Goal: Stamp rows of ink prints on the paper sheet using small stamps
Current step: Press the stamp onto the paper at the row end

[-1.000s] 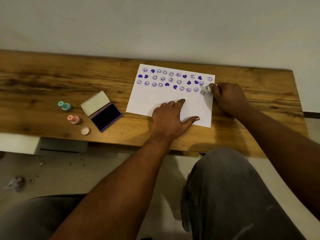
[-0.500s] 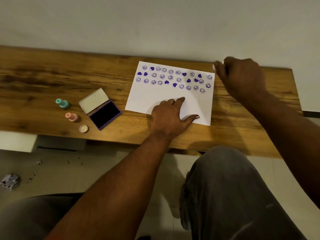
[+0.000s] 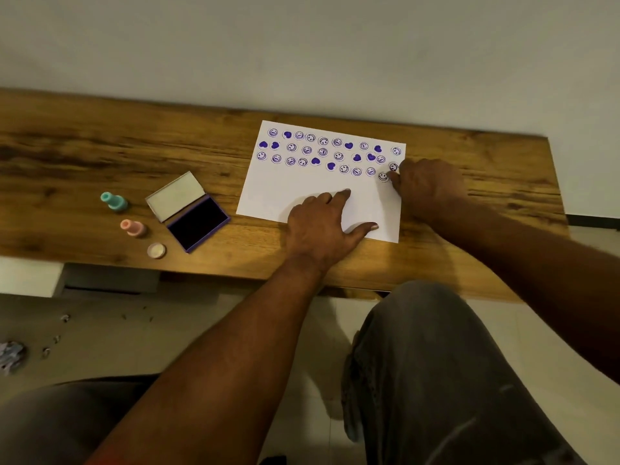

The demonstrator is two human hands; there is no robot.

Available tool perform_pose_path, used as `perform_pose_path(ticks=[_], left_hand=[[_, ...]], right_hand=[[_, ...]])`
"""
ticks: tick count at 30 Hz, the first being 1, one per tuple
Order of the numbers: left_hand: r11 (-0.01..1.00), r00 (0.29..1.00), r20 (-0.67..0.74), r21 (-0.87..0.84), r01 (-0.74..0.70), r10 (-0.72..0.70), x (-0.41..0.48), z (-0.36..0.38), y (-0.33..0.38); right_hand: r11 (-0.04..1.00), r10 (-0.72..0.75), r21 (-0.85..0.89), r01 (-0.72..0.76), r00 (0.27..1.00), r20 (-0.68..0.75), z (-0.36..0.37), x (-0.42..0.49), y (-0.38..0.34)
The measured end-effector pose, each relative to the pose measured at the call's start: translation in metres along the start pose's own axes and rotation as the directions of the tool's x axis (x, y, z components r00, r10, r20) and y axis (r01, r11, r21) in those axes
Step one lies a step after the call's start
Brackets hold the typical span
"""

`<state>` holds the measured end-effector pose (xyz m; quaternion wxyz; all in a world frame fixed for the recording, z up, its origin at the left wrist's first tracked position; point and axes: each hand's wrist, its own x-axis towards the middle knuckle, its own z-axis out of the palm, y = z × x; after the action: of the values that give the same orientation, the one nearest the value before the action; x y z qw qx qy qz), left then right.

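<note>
A white paper sheet (image 3: 292,193) lies on the wooden table (image 3: 100,156), its upper part filled with rows of purple smiley and heart prints (image 3: 322,151). My left hand (image 3: 322,223) presses flat on the sheet's lower middle, fingers spread. My right hand (image 3: 427,186) is curled at the sheet's right edge, just right of the last smiley prints; its fingers are bent as if round a small stamp, which is hidden inside the hand.
Left of the sheet sits an open purple ink pad (image 3: 198,223) with its lid (image 3: 176,196) folded back. Further left lie a teal stamp (image 3: 114,200), a pink stamp (image 3: 133,227) and a small round cap (image 3: 156,250). A wall (image 3: 302,55) runs behind the table.
My right hand rose from the sheet's right edge to above the top corner, then came back down to the right edge, lower than before. The left hand stayed put.
</note>
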<state>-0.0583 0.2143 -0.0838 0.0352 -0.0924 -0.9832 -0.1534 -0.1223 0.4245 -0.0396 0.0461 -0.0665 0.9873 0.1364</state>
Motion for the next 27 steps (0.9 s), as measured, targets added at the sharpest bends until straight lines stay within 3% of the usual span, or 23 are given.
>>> perform_pose_path(ticks=[8,10,11,12,13,14,15,16,17,27], left_hand=[[1.0,1.0,0.018,-0.007,0.001,-0.001,0.0,-0.002,-0.002],[1.0,1.0,0.019,-0.008,0.0,0.0,-0.001,-0.002,-0.008],[1.0,1.0,0.019,-0.006,-0.004,0.004,-0.001,-0.001,-0.008],[1.0,1.0,0.021,-0.004,-0.004,0.004,-0.001,-0.001,-0.009],[1.0,1.0,0.024,-0.004,-0.001,0.001,-0.002,-0.001,-0.009],[1.0,1.0,0.025,-0.005,0.005,-0.005,-0.002,-0.002,-0.009],[1.0,1.0,0.025,-0.005,0.009,-0.009,-0.002,-0.002,-0.008],[1.0,1.0,0.02,-0.006,0.01,-0.01,-0.002,-0.002,-0.008],[1.0,1.0,0.015,-0.009,0.008,-0.008,-0.002,-0.002,-0.008],[1.0,0.999,-0.039,-0.014,-0.01,0.009,-0.004,-0.002,-0.008]], right_hand=[[0.999,0.003,0.038,-0.004,1.0,0.015,-0.001,-0.002,-0.003],[0.975,0.058,0.216,-0.049,0.998,-0.035,-0.001,0.0,-0.001],[0.915,0.161,0.387,-0.119,0.984,-0.078,-0.002,0.001,0.004],[0.777,0.31,0.599,-0.196,0.946,-0.092,-0.004,0.001,0.009],[0.529,0.461,0.813,-0.242,0.886,-0.036,-0.007,0.0,0.014],[0.215,0.561,0.945,-0.246,0.823,0.086,-0.01,0.0,0.016],[-0.055,0.592,0.971,-0.233,0.775,0.219,-0.01,-0.001,0.016],[-0.218,0.582,0.955,-0.203,0.758,0.294,-0.01,-0.003,0.015],[-0.278,0.57,0.943,-0.183,0.758,0.316,-0.008,-0.005,0.014],[-0.193,0.529,0.974,-0.121,0.823,0.208,0.007,-0.015,0.009]])
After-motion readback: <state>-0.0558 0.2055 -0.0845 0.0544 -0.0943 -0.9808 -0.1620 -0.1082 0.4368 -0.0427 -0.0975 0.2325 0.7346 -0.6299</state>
